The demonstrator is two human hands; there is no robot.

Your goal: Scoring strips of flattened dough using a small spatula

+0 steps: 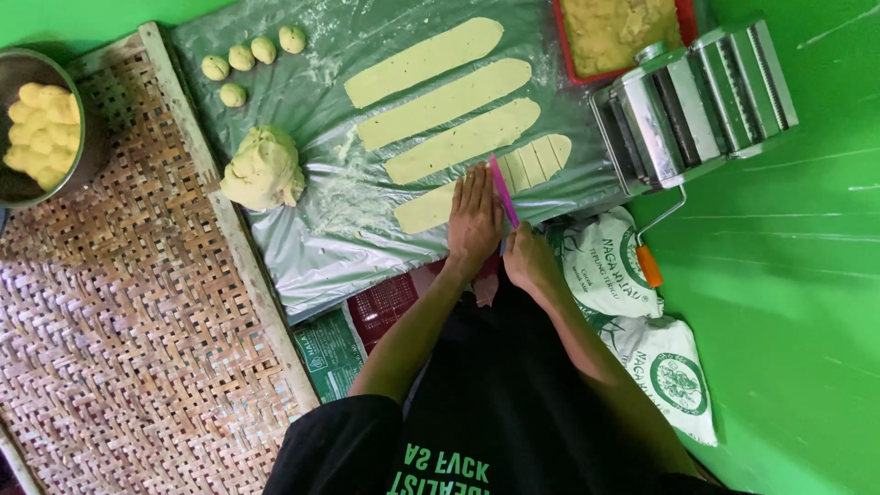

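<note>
Several long flat strips of pale yellow dough point(446, 103) lie on a clear plastic sheet point(348, 229). My left hand point(474, 218) rests flat on the nearest strip point(424, 210), fingers together. My right hand point(529, 259) grips a pink ruler-like cutter point(503, 190), its edge pressed across that strip. To the cutter's right the strip is sliced into several short pieces point(539, 161).
A dough lump point(263, 169) and small dough balls point(241, 57) lie on the sheet's left. A metal bowl of dough pieces point(37, 124) sits on a woven bamboo tray point(119, 302). A metal pasta roller point(692, 101), a red tray point(619, 32) and flour bags point(632, 302) stand right.
</note>
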